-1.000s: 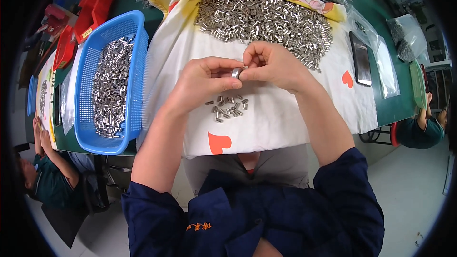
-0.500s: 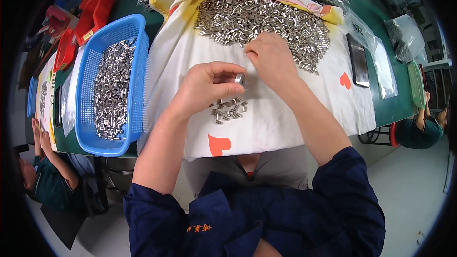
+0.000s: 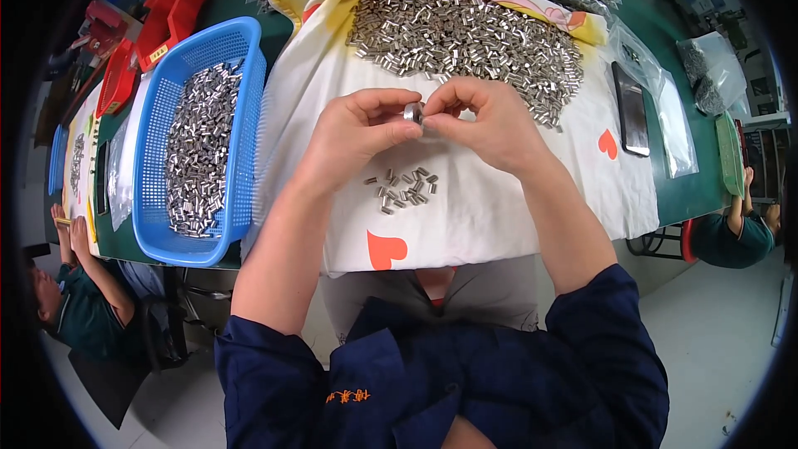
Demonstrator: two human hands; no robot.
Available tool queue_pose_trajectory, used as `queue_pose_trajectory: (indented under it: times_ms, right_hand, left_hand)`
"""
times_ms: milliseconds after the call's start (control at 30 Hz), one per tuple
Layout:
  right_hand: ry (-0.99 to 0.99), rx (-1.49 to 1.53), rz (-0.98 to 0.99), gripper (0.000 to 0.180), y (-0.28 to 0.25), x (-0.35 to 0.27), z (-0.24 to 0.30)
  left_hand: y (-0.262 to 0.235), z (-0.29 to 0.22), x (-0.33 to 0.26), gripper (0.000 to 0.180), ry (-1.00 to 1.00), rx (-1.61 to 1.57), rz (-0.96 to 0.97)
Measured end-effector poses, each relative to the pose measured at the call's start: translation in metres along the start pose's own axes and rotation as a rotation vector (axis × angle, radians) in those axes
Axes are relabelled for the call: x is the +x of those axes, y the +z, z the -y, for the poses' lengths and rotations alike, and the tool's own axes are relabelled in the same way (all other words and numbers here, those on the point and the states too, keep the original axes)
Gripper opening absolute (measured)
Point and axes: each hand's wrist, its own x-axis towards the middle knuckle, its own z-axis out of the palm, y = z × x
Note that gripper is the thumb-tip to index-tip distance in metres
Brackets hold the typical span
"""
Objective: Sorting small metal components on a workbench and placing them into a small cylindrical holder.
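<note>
Metal ring: held just over the middle of the white cloth. Left hand has it between thumb and fingertips, gap only as wide as the ring. Right hand nearly closed, thumb and index meeting at the ring's right face; can't tell whether a small part sits in that pinch.

Writing: orange embroidery on the navy shirt, off the cloth's near edge; small yellow label on a red bin, beyond the cloth's far-left side.

Room: big pile of metal cylinders fills the cloth's far half; small cluster of cylinders lies nearer its front edge. Plain fabric between them, under the hands. Blue basket borders the cloth's left side, smartphone lies just off its right. Cloth's front edge drapes toward the lap.
</note>
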Motion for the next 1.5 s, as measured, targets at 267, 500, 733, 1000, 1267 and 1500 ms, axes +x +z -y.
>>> queue_pose_trajectory:
  times_ms: [267,500,733,1000,1267,1500]
  right_hand:
    - [-0.172,-0.325,-0.088,0.010,0.011,-0.004,-0.004]
    - [-0.137,-0.187,-0.045,0.009,0.003,-0.001,-0.005]
    - [0.044,0.046,0.047,0.014,-0.012,0.007,-0.011]
    - [-0.097,-0.807,-0.231,0.010,0.009,0.046,-0.025]
    - [-0.218,-0.826,-0.224,0.008,0.013,0.037,-0.029]
    - [-0.059,0.024,-0.122,0.009,0.005,0.000,-0.006]
  left_hand:
    - [0.003,0.002,0.000,0.034,-0.018,0.136,-0.041]
    - [0.002,0.000,-0.001,0.033,0.000,0.087,-0.036]
    - [0.007,-0.001,-0.003,0.033,-0.093,0.084,0.026]
    - [0.008,0.003,-0.006,0.031,-0.108,0.257,0.145]
    - [0.008,-0.001,-0.006,0.032,-0.095,0.223,0.132]
    - [0.000,0.000,0.000,0.034,-0.048,-0.082,-0.014]
